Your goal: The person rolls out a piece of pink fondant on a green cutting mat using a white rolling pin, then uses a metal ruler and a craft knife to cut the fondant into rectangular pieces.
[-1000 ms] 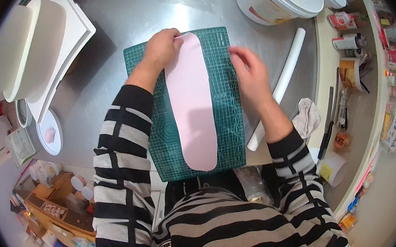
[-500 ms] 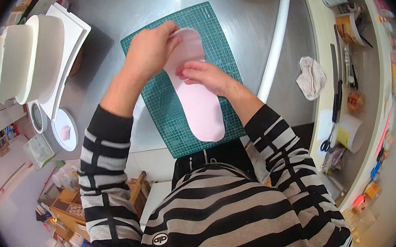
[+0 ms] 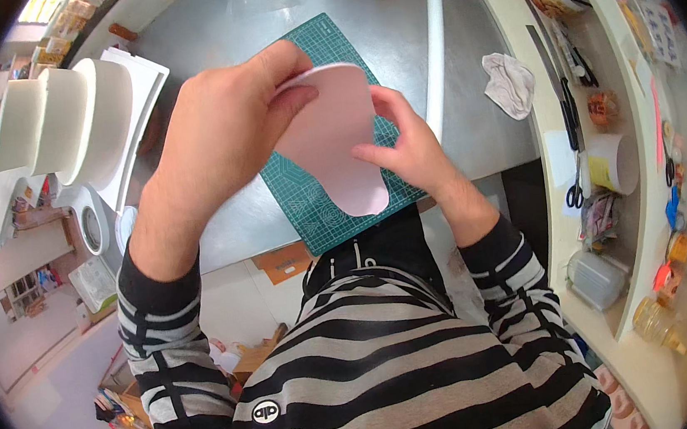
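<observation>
Sheet (image 3: 332, 123), pink — probably light, floppy, stretchy (support both edges) — left grip (image 3: 225, 126) pinching ten o'clock edge, right grip (image 3: 419, 148) pinching three o'clock.

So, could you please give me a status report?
Left hand pinching pink sheet at top edge; right hand at its right edge. Upper part raised over green mat. White rod at right, apparently not obstructing.

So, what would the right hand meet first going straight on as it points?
Likely the pink sheet, whose edge the right hand seems to touch; depth is unclear, so the hand might pass partly behind.
</observation>
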Tool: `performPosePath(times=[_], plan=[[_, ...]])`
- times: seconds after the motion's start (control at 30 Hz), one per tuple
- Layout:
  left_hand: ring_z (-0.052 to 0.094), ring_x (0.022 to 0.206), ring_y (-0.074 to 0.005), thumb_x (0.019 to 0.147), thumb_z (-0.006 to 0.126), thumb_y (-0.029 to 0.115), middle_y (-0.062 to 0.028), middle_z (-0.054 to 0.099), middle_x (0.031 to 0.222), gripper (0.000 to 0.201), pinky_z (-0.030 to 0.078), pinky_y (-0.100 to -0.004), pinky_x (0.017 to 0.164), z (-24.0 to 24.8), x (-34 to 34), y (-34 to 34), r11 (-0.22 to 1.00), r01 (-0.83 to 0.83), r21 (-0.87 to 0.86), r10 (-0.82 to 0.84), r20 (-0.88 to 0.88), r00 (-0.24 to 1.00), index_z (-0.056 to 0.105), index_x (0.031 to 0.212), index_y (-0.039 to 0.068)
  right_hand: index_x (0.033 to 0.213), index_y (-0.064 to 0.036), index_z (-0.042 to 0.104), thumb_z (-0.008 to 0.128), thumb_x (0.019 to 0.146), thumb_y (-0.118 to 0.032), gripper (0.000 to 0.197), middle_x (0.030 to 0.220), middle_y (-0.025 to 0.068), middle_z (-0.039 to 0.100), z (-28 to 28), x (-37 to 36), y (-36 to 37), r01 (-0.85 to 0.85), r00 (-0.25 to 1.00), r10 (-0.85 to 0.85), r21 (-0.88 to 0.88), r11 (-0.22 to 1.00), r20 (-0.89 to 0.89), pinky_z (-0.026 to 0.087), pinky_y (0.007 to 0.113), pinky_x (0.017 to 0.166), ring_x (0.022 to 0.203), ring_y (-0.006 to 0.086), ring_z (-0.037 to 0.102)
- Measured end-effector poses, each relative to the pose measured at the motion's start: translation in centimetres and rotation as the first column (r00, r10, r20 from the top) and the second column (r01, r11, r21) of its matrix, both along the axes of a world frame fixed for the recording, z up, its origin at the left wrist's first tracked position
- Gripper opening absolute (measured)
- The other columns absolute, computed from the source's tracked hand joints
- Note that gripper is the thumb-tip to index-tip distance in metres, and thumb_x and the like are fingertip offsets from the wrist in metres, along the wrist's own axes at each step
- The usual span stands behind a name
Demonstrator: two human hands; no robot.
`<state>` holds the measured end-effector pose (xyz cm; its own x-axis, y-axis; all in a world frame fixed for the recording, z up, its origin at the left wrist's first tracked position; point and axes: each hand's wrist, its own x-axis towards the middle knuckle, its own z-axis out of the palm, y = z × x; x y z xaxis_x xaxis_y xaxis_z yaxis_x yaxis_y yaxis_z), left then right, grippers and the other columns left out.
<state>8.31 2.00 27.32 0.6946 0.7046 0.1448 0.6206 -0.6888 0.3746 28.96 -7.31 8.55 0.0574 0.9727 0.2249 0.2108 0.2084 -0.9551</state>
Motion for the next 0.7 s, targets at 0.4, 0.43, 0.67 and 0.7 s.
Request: performPosePath(times=[0.4,0.43,0.67,0.7], plan=[[0.066,0.081,-0.0087,0.102,0.066,0.012,-0.0029,0.071,0.091,0.013,0.053,-0.0239,0.073,9.1,-0.8,-2.0,0.999,-0.028,0.028,0.023,0.173,0.985,0.068,0.11,0.002,0.122,-0.005,0.074,0.073,0.098,-0.022,0.03,0.106,0.0059,0.077,-4.4,1.1,-6.9,-0.381,0.915,0.303,-0.323,0.866,-0.265,0.054,0.032,0.089,0.098,0.0128,0.069],[0.066,0.082,-0.0088,0.102,0.066,0.013,-0.0031,0.071,0.091,0.014,0.052,-0.0238,0.073,8.9,-1.3,-0.3,0.999,-0.032,0.013,0.029,0.161,0.986,0.067,0.111,0.002,0.123,-0.002,0.073,0.07,0.1,-0.021,0.03,0.108,0.0067,0.076,-5.2,1.2,-7.3,-0.38,0.917,0.282,-0.41,0.829,-0.281,0.054,0.033,0.092,0.101,0.0135,0.068],[0.072,0.085,-0.0196,0.101,0.068,0.026,-0.0113,0.075,0.097,0.031,0.057,-0.0328,0.077,-4.3,-2.6,12.0,0.971,-0.209,-0.116,0.207,-0.03,0.978,0.067,0.119,0.001,0.133,0.001,0.062,0.066,0.102,-0.016,0.036,0.12,0.0091,0.071,-9.1,-1.4,-10.2,-0.583,0.689,-0.013,-0.564,0.584,-0.725,0.057,0.035,0.092,0.105,0.018,0.069],[0.073,0.086,-0.0219,0.1,0.068,0.025,-0.0133,0.075,0.099,0.031,0.057,-0.0341,0.078,-7.1,-2.5,13.5,0.97,-0.203,-0.135,0.2,-0.034,0.979,0.068,0.119,0.0,0.136,0.001,0.06,0.064,0.102,-0.014,0.037,0.123,0.0096,0.069,-9.4,-1.7,-10.4,-0.564,0.709,-0.067,-0.621,0.545,-0.702,0.059,0.036,0.092,0.106,0.0197,0.069]])
